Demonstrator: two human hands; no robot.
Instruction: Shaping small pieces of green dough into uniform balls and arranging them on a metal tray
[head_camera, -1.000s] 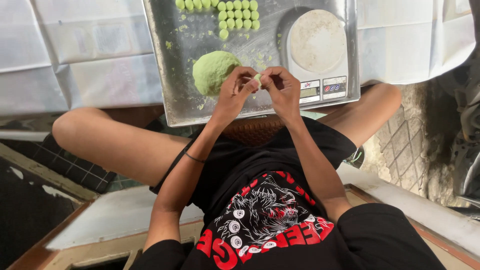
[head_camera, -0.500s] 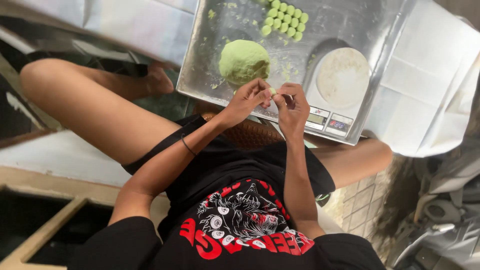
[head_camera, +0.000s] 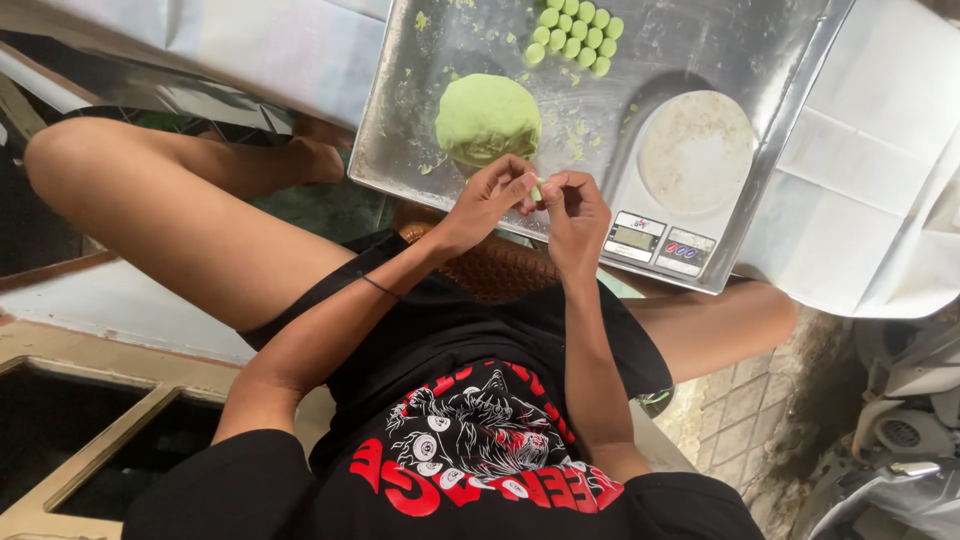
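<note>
Dough piece (head_camera: 537, 190), small and pale green, sits pinched between the fingertips of both hands, just above the near edge of the metal tray (head_camera: 400, 110). Left hand (head_camera: 492, 198) has fingers curled in, thumb and forefinger narrow on the piece; thin black band around that wrist. Right hand (head_camera: 575, 210) mirrors it, fingers bent, tips meeting the left's, wrist angled up from the lap. Most of the piece is hidden by fingers, so its shape can't be told. Just beyond the left hand, touching or nearly so: large green dough lump (head_camera: 487, 118), rounded and slightly rough. Far side of tray: cluster of small green dough balls (head_camera: 577, 33), about 12, packed in rows. Green crumbs scattered across the tray. Right part of tray: digital kitchen scale (head_camera: 680, 160), silver, round flour-dusted platform, small grey display and coloured buttons on the near edge. White creased sheet (head_camera: 880, 160) under the tray. Person sits cross-legged, black shirt with red and white print.
</note>
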